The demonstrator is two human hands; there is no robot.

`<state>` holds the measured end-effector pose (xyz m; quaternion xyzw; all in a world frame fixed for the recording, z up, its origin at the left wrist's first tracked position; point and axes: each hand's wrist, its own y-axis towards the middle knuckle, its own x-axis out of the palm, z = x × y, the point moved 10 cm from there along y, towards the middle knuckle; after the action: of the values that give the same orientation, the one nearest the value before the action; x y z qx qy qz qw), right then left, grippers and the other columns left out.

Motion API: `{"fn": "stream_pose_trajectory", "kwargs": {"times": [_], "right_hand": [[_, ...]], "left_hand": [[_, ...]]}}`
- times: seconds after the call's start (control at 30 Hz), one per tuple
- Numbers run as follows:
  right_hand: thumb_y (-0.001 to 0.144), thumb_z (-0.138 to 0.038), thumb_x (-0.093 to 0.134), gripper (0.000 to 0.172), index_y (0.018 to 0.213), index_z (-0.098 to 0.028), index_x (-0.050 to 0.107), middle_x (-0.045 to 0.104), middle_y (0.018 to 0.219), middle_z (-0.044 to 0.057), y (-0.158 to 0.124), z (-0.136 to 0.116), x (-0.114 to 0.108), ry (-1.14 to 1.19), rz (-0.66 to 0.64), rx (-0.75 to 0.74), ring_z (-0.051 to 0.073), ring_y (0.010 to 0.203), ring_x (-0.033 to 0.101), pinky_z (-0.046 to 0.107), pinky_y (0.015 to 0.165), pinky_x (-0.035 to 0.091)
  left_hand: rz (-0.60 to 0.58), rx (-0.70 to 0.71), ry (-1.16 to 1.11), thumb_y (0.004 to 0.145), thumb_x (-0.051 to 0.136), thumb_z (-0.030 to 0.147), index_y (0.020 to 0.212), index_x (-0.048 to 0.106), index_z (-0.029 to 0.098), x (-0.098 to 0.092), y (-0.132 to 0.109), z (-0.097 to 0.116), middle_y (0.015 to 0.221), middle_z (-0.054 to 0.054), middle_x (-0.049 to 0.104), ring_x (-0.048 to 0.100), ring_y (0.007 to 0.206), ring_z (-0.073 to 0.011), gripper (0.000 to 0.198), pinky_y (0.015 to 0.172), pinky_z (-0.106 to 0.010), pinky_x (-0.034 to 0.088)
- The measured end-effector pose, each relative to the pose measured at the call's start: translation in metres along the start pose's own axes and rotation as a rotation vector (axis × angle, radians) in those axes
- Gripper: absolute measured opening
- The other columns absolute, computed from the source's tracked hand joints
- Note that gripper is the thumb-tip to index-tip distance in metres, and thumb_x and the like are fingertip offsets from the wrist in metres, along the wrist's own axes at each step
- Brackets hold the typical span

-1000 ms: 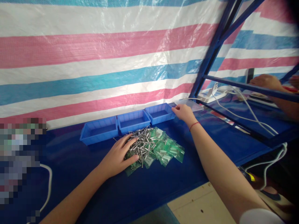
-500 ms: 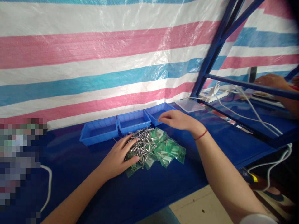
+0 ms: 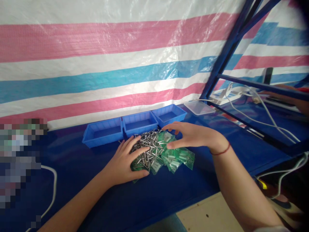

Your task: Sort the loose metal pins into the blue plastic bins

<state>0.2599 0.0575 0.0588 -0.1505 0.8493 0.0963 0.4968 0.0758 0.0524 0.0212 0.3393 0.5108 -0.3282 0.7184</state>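
Observation:
A heap of loose metal screws point(image 3: 147, 148) lies on the blue table, partly over several green plastic packets point(image 3: 172, 161) with pale contents. My left hand point(image 3: 127, 158) is spread against the heap's left side, fingers apart, holding nothing. Over the right side of the heap and the packets is my right hand point(image 3: 188, 137), its thumb and fingers apart with nothing between them. Whether its fingertips touch the packets I cannot tell. Three blue trays point(image 3: 103, 141) stand in a row just behind the heap.
A clear plastic lid point(image 3: 200, 108) lies right of the trays. White cables point(image 3: 263, 119) and a power strip point(image 3: 224, 97) sit beyond the blue metal frame point(image 3: 224, 51), near another person's blurred arm. A striped sheet point(image 3: 96, 77) hangs behind. Another white cable point(image 3: 55, 183) lies at left.
My right hand has come down and nearer, over the heap, and its fingers have opened out. The left hand's fingers have spread wider around the heap. The camera view has shifted slightly.

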Motion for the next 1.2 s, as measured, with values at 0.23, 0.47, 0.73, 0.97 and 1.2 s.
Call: {"fn": "stream_pose_trajectory", "kwargs": {"times": [0.23,0.47,0.73,0.97,1.2], "right_hand": [[0.060,-0.068,0.070,0.105,0.147,-0.042,0.017,0.015,0.157,0.008,-0.039,-0.008,0.048,-0.124,0.181,-0.023,0.047,0.139,0.017,0.071,0.101,0.028],[0.084,-0.055,0.054,0.061,0.139,-0.033,0.039,0.036,0.145,0.011,-0.027,-0.026,0.061,-0.119,0.299,-0.081,0.035,0.133,0.036,0.057,0.105,0.033],[0.091,-0.043,0.048,0.049,0.137,-0.031,0.037,0.050,0.132,0.009,-0.033,-0.019,0.046,0.002,0.507,-0.048,0.028,0.122,0.046,0.048,0.103,0.039],[0.093,-0.035,0.041,0.032,0.120,-0.020,0.051,0.064,0.112,0.009,-0.033,-0.002,0.038,0.150,0.627,0.067,0.024,0.103,0.060,0.039,0.090,0.047],[0.091,-0.039,0.045,0.031,0.102,-0.017,0.064,0.070,0.094,0.008,-0.032,0.010,0.007,0.215,0.799,0.152,0.020,0.076,0.064,0.032,0.069,0.048]], "left_hand": [[0.069,-0.020,-0.057,0.082,0.055,0.059,0.129,0.051,0.028,-0.006,0.001,0.001,0.147,-0.008,0.032,0.034,0.134,-0.0318,0.056,0.111,-0.048,0.030],[0.128,0.037,-0.071,0.091,0.048,0.045,0.120,0.058,0.026,-0.009,-0.002,0.010,0.134,-0.009,0.041,0.039,0.128,-0.0268,0.035,0.110,-0.042,0.033],[0.138,0.017,-0.034,0.084,0.054,0.056,0.134,0.047,0.026,-0.007,-0.004,0.012,0.138,-0.012,0.037,0.034,0.130,-0.0326,0.059,0.111,-0.050,0.028],[0.155,0.049,-0.023,0.074,0.056,0.069,0.143,0.034,0.023,-0.006,-0.005,0.011,0.146,-0.015,0.030,0.027,0.135,-0.0361,0.086,0.113,-0.054,0.020],[0.258,0.066,0.007,0.083,0.054,0.058,0.143,0.030,0.021,-0.021,-0.005,0.013,0.145,-0.016,0.032,0.029,0.135,-0.0331,0.075,0.112,-0.051,0.024]]}}
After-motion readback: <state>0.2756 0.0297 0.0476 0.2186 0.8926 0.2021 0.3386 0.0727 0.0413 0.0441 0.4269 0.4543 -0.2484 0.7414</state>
